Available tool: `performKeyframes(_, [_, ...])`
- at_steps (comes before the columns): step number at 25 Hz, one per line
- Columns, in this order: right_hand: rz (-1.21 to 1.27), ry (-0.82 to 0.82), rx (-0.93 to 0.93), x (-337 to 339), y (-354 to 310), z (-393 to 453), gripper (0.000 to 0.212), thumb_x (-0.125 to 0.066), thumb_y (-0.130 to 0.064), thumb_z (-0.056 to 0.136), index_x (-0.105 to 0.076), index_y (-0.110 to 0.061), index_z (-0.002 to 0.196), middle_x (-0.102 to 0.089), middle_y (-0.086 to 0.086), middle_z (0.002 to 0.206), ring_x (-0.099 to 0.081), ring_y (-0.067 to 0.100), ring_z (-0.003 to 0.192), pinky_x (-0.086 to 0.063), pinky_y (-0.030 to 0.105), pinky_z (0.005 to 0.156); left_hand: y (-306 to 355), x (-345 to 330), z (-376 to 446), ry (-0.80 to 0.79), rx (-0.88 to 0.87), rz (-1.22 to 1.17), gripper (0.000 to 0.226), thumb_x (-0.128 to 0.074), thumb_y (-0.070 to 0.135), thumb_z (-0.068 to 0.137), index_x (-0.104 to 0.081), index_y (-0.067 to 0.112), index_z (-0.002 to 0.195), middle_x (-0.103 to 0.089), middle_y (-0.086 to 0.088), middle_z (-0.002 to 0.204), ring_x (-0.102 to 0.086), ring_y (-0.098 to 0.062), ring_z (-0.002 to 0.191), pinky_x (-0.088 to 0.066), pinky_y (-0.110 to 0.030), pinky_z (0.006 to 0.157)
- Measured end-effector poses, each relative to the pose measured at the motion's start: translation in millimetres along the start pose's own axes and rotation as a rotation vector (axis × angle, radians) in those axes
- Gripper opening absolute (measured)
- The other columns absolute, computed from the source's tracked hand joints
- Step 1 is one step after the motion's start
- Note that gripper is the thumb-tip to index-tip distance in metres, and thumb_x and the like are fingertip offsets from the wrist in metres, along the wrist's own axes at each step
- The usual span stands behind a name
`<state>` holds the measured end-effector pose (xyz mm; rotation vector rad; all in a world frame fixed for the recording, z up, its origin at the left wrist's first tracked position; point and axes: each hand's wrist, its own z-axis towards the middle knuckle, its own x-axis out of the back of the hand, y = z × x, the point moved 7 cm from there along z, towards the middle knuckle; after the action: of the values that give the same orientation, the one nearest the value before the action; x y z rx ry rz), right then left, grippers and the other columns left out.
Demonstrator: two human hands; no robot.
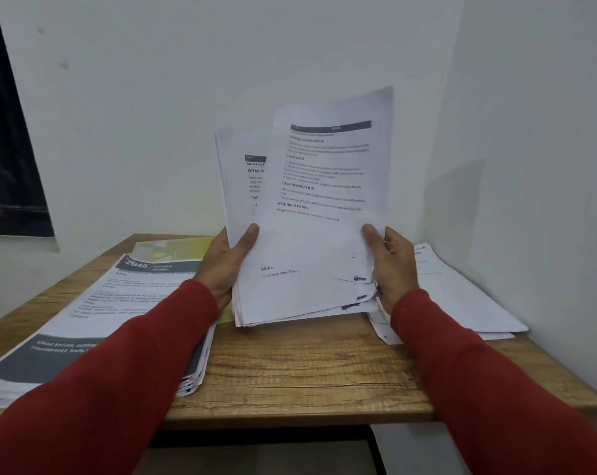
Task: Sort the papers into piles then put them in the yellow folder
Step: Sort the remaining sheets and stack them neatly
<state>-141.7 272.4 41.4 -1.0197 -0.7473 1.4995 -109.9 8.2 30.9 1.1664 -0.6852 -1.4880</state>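
I hold a stack of printed white papers (311, 234) upright above the middle of the wooden table (307, 375). My left hand (225, 262) grips its left edge, thumb on the front. My right hand (391, 265) grips the right edge and holds the front sheet, which sits higher than the others. A thick pile of papers with a dark header (95, 323) lies at the left, under my left sleeve. A thinner pile of papers (461, 296) lies at the right by the wall. The yellow folder (173, 248) lies at the back left, partly covered by the left pile.
The table stands in a corner, with white walls behind and to the right. A dark window (6, 132) is at the far left. The bare wood at the front middle lies between the two piles.
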Motion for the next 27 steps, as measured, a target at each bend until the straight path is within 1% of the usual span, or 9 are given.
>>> performKeyframes(2, [-0.043,0.083,0.052,9.1,-2.3,4.6,0.031,-0.061,-0.025,0.1,-0.056,-0.012,0.072,-0.055,-0.003,0.06,-0.051,0.011,0.054,-0.044,0.025,0.047,0.1,5.0,1.9,0.029,-0.015,0.007,0.03,-0.061,0.027,0.098,-0.062,0.017,0.125,-0.073,-0.008,0.119,-0.071,-0.028,0.106,-0.06,-0.043,0.087])
performKeyframes(4, [-0.096,0.295,0.093,35.4,-4.5,13.7,0.034,-0.059,-0.019,0.1,-0.051,-0.012,0.067,-0.043,-0.007,0.058,-0.038,0.008,0.051,-0.035,0.024,0.047,2.8,10.9,4.2,0.06,-0.03,-0.007,0.029,-0.061,0.024,0.097,-0.063,0.015,0.125,-0.072,-0.01,0.12,-0.07,-0.03,0.107,-0.06,-0.043,0.087])
performKeyframes(7, [-0.084,0.643,0.068,84.1,-1.4,21.0,0.02,-0.049,-0.008,0.096,-0.064,-0.008,0.083,-0.054,-0.003,0.07,-0.046,0.011,0.055,-0.043,0.025,0.05,9.1,18.2,7.0,0.078,-0.043,-0.066,0.037,-0.061,0.022,0.097,-0.059,0.011,0.132,-0.071,-0.01,0.121,-0.071,-0.028,0.105,-0.061,-0.041,0.084])
performKeyframes(9, [-0.1,0.702,0.071,98.2,0.6,22.5,0.025,-0.045,-0.005,0.093,-0.068,-0.013,0.092,-0.062,-0.001,0.082,-0.055,0.015,0.064,-0.05,0.024,0.054,11.7,17.6,7.6,0.058,-0.043,-0.092,0.042,-0.061,0.023,0.096,-0.057,0.008,0.135,-0.071,-0.011,0.122,-0.07,-0.028,0.105,-0.061,-0.04,0.084])
performKeyframes(12, [-0.29,0.472,0.063,74.6,-1.6,26.4,0.019,-0.048,-0.01,0.093,-0.067,-0.01,0.094,-0.065,0.007,0.089,-0.058,0.018,0.07,-0.056,0.024,0.064,12.4,13.6,5.9,0.045,-0.03,-0.114,0.037,-0.059,0.021,0.097,-0.06,0.008,0.132,-0.071,-0.011,0.121,-0.072,-0.025,0.102,-0.061,-0.039,0.083])
performKeyframes(17, [-0.051,-0.242,-0.098,-19.0,4.5,-3.4,0.022,-0.058,-0.005,0.098,-0.069,-0.011,0.116,-0.076,0.01,0.108,-0.073,0.023,0.093,-0.06,0.037,0.079,6.7,18.3,7.8,0.098,-0.015,-0.107,0.036,-0.053,0.024,0.103,-0.055,0.012,0.137,-0.069,-0.01,0.127,-0.068,-0.027,0.112,-0.059,-0.045,0.089])
performKeyframes(22, [0.026,-0.285,-0.122,-23.6,7.0,-5.3,0.023,-0.053,-0.015,0.103,-0.07,-0.021,0.117,-0.072,0.012,0.12,-0.067,0.03,0.106,-0.045,0.061,0.1,6.3,20.2,7.8,0.152,-0.043,-0.048,0.023,-0.047,0.023,0.106,-0.055,0.024,0.128,-0.07,-0.002,0.121,-0.071,-0.02,0.106,-0.061,-0.042,0.081])
performKeyframes(25, [0.077,-0.288,-0.122,-22.1,9.9,-3.7,0.028,-0.052,-0.03,0.104,-0.067,-0.018,0.124,-0.068,0.007,0.128,-0.063,0.024,0.118,-0.042,0.053,0.111,5.2,23.6,7.7,0.186,-0.039,-0.027,0.022,-0.046,0.023,0.107,-0.055,0.026,0.126,-0.07,0.0,0.12,-0.07,-0.021,0.107,-0.059,-0.043,0.086])
performKeyframes(27, [-0.035,-0.306,-0.165,-22.5,10.5,-5.1,0.062,-0.053,-0.062,0.094,-0.054,-0.023,0.141,-0.058,-0.007,0.142,-0.051,0.012,0.133,-0.032,0.044,0.119,3.3,24.5,7.8,0.199,-0.041,0.027,0.023,-0.047,0.023,0.106,-0.055,0.024,0.128,-0.07,0.001,0.12,-0.069,-0.021,0.108,-0.057,-0.045,0.091])
